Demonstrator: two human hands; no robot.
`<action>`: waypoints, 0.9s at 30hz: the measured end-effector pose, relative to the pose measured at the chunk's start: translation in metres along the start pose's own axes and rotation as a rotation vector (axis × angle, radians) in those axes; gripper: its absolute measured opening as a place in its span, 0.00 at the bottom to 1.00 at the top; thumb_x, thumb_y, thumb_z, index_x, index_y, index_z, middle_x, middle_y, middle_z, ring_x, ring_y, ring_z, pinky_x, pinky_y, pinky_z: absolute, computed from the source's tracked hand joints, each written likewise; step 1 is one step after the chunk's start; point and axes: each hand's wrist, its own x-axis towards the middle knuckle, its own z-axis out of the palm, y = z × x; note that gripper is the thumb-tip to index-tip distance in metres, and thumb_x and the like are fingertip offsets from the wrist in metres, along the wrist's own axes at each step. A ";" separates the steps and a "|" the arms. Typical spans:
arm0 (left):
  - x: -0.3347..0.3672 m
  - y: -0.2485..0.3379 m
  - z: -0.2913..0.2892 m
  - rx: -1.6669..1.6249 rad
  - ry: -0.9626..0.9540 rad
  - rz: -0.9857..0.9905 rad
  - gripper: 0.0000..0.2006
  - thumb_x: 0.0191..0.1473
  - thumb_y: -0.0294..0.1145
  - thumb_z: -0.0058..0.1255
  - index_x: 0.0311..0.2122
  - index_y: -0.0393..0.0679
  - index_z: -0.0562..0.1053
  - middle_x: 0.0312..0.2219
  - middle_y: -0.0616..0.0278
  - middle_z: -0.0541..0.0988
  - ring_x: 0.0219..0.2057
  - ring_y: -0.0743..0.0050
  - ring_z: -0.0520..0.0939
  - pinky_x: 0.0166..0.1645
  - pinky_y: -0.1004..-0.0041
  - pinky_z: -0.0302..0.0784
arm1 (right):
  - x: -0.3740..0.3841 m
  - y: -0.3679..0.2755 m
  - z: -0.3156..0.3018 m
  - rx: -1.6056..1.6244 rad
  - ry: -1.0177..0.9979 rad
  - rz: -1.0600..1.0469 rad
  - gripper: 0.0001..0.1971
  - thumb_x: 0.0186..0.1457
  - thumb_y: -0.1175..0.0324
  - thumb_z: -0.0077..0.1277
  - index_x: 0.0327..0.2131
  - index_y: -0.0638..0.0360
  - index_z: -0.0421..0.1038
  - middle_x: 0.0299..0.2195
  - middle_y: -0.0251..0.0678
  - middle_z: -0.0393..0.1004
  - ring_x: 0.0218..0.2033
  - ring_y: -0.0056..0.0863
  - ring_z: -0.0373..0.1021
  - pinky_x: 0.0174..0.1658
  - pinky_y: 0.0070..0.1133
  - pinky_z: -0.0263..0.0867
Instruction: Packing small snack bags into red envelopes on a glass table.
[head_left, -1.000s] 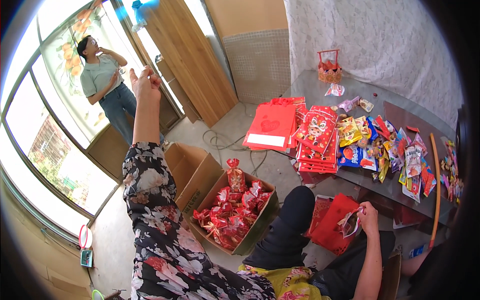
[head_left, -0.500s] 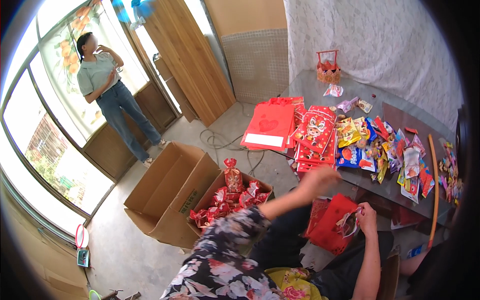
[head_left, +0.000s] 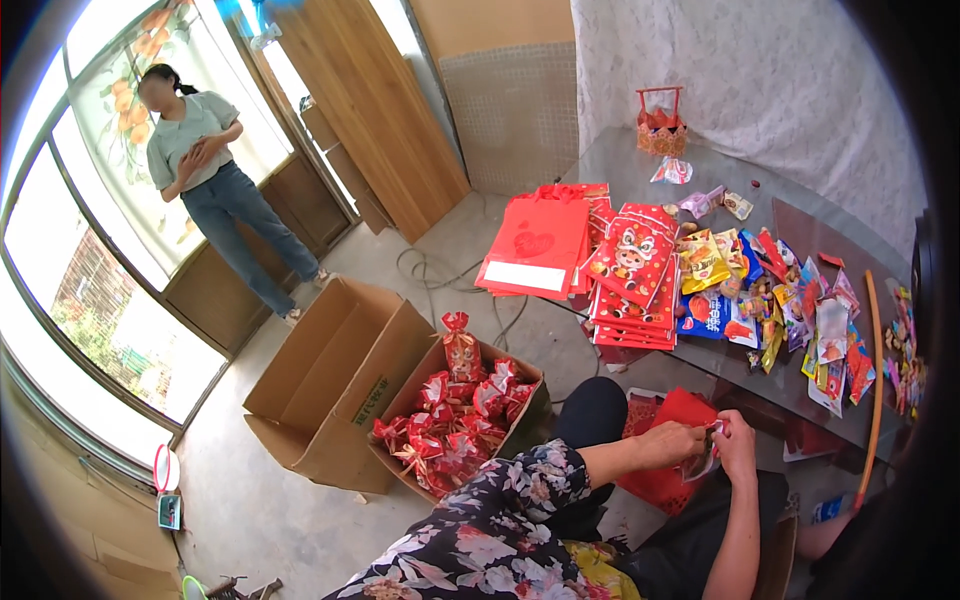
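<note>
Left hand: our left hand [head_left: 668,444] pinches the small clear plastic packet [head_left: 703,462] at its 9 o'clock edge.
Right hand: our right hand [head_left: 737,445] pinches the packet's 3 o'clock side.
Packet: between both hands, above the flat red paper bag [head_left: 668,482].
Box: the open cardboard box of red candy bundles [head_left: 455,425] sits at 9 o'clock.

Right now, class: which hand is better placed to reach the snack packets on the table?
Probably the right hand: it sits nearer the table and snack packets. The left hand lies farther over, toward the box of red bags.
</note>
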 end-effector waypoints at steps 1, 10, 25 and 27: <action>0.000 -0.001 0.002 0.001 0.003 -0.001 0.06 0.47 0.27 0.48 0.32 0.40 0.73 0.32 0.55 0.72 0.33 0.53 0.78 0.38 0.61 0.75 | 0.001 0.004 0.001 -0.001 -0.002 -0.002 0.15 0.42 0.83 0.52 0.38 0.63 0.69 0.17 0.33 0.67 0.17 0.21 0.66 0.21 0.22 0.62; -0.004 0.008 0.007 0.116 0.096 -0.003 0.06 0.45 0.29 0.49 0.27 0.38 0.76 0.35 0.52 0.73 0.39 0.55 0.77 0.44 0.63 0.73 | -0.009 -0.004 -0.007 0.018 0.009 0.148 0.15 0.45 0.79 0.55 0.39 0.62 0.70 0.20 0.42 0.69 0.22 0.35 0.67 0.29 0.31 0.64; 0.001 -0.008 -0.030 0.031 0.119 -0.064 0.06 0.49 0.20 0.45 0.32 0.40 0.73 0.30 0.52 0.73 0.34 0.49 0.76 0.36 0.60 0.74 | -0.003 -0.005 -0.010 -0.149 0.144 0.087 0.12 0.49 0.74 0.54 0.40 0.56 0.71 0.21 0.38 0.74 0.26 0.35 0.73 0.29 0.29 0.65; 0.001 0.000 -0.028 -0.052 0.068 -0.046 0.06 0.49 0.19 0.46 0.33 0.39 0.72 0.30 0.52 0.73 0.33 0.48 0.76 0.35 0.61 0.74 | -0.006 -0.007 -0.014 -0.049 0.127 0.102 0.12 0.49 0.74 0.54 0.40 0.57 0.70 0.23 0.40 0.74 0.27 0.38 0.72 0.31 0.31 0.66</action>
